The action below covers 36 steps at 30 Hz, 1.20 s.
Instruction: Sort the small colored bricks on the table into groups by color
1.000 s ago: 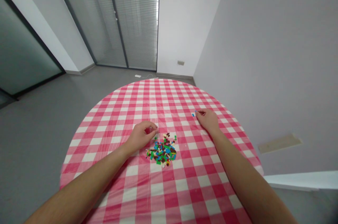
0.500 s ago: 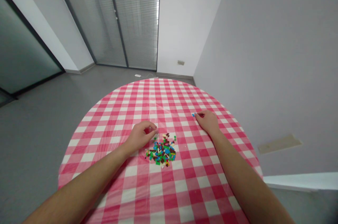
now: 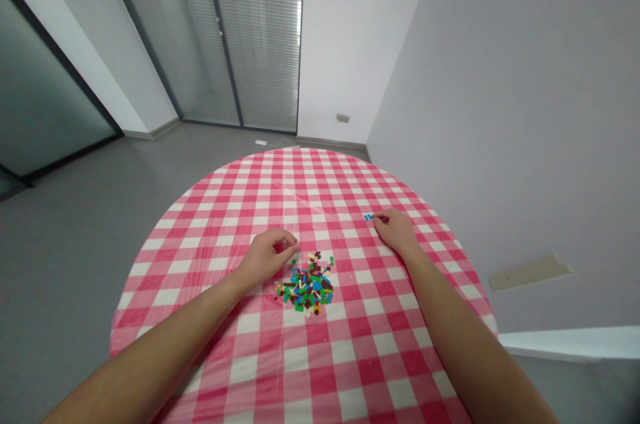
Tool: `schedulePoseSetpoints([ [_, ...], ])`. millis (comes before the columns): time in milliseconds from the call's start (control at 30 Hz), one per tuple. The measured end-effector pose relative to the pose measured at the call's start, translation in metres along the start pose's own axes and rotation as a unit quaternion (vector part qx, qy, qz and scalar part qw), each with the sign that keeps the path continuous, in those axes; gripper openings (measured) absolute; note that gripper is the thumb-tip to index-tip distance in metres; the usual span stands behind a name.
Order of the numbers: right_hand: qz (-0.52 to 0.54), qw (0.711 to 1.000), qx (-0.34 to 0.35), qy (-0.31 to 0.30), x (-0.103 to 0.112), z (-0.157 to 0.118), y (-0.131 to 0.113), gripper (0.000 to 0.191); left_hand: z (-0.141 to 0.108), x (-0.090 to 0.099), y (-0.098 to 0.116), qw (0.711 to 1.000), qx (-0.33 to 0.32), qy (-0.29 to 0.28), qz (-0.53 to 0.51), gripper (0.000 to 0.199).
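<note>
A pile of small mixed bricks (image 3: 307, 287), green, blue, brown, cream and yellow, lies on the checkered tablecloth (image 3: 300, 371). Just beyond its left side rests my left hand (image 3: 265, 255), thumb and forefinger curved close together; whatever may be between the tips is too small to make out. To the right and farther off, a few small blue bricks (image 3: 369, 217) lie side by side on the cloth. My right hand (image 3: 395, 229) is at their right end, its fingers pinched together, and anything between the fingertips is hidden.
The round table stands near a grey wall (image 3: 525, 111) on the right. Behind it are glass panels with blinds (image 3: 260, 44), and a white power strip (image 3: 261, 143) with a cable lies on the floor past the far edge.
My right hand has shifted slightly right, and more of the blue bricks shows beside its fingertips. My left hand has hardly moved.
</note>
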State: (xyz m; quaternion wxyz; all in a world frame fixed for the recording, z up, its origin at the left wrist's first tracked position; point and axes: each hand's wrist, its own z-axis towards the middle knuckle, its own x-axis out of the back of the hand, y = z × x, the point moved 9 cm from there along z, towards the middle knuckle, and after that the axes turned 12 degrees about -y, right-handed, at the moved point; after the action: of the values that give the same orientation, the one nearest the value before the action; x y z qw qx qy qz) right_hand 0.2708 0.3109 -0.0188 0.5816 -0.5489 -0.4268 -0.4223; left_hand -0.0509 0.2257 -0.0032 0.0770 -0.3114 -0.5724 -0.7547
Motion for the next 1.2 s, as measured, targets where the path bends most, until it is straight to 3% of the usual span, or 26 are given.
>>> schedulePoseSetpoints([
  [667, 0.009, 1.0, 0.01, -0.006, 0.0, -0.001, -0.003, 0.026, 0.001, -0.002, -0.001, 1.0, 0.0, -0.01, 0.015, 0.007],
  [900, 0.017, 1.0, 0.012, 0.01, 0.0, 0.0, -0.001, 0.026, -0.001, -0.011, 0.023, 0.978, -0.123, -0.149, 0.076, 0.025],
  [1033, 0.02, 1.0, 0.002, 0.004, -0.002, 0.0, 0.002, 0.026, -0.006, -0.016, 0.028, 0.965, -0.124, -0.221, 0.068, 0.024],
  [1200, 0.022, 1.0, 0.0, 0.004, -0.002, 0.0, 0.003, 0.027, -0.012, -0.026, 0.033, 0.952, -0.136, -0.256, 0.098, 0.024],
])
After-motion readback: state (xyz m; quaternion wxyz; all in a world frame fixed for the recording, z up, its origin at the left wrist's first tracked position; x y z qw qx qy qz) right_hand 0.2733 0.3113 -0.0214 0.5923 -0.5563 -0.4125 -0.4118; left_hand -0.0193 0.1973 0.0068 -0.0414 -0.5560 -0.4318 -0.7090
